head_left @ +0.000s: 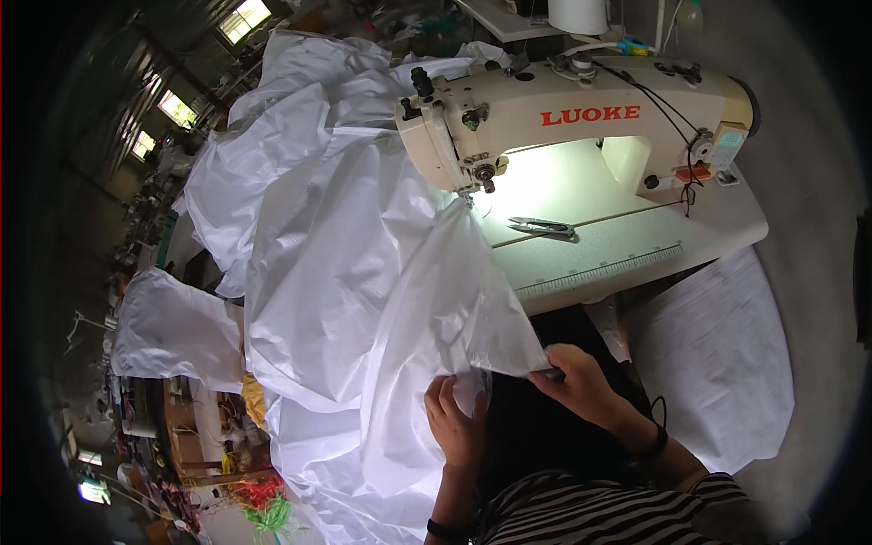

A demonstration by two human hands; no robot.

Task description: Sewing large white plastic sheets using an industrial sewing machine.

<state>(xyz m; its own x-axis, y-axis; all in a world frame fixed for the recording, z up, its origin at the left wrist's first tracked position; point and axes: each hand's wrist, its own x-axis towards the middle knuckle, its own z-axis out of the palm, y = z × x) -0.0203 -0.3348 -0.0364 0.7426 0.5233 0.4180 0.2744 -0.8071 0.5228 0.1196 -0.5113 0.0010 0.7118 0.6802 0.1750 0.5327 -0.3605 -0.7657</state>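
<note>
White fabric [345,245] spills in large folds over the left of the table and down toward my lap. One part of it runs up under the needle area of a cream sewing machine [581,109]. My left hand [454,420] grips the fabric's lower part, fingers curled on it. To its right, my right hand [577,381] pinches the fabric's corner between thumb and fingers, so the cloth stretches from there up to the needle. Thread snips [541,227] lie on the machine bed, right of the needle, apart from both hands.
A ruler strip [599,270] runs along the bed's front edge. White cloth [718,354] hangs below the machine at right. Another white piece [177,329] lies at far left, above red and green strands [265,509]. A white thread cone [577,16] stands behind the machine.
</note>
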